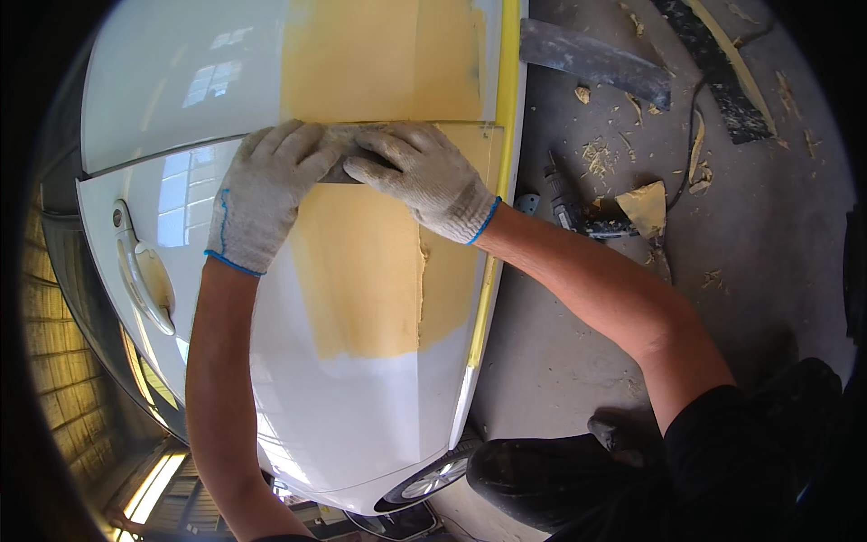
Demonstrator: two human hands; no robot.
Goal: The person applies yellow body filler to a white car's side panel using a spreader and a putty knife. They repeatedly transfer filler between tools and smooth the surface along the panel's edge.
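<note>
Both my hands wear white knit gloves with blue cuffs and press on a white car's side panel. My left hand (275, 181) grips the left end of a dark grey flat bar (338, 170), its kind mostly hidden by the gloves. On the bar's right end sits my right hand (420, 173), fingers bent over it. The bar lies crosswise just below the panel gap. Beneath it is a broad patch of yellow filler (361, 271), with a ragged raised ridge along its right part. More yellow filler (370, 59) covers the panel beyond the gap.
Yellow tape (492, 262) runs along the panel's right edge. A door handle (143, 271) projects at left; a wheel (438, 479) shows below. On the floor at right lie a drill-like power tool (569, 203), a dark curved strip (596, 63), a cable and filler scraps (596, 158).
</note>
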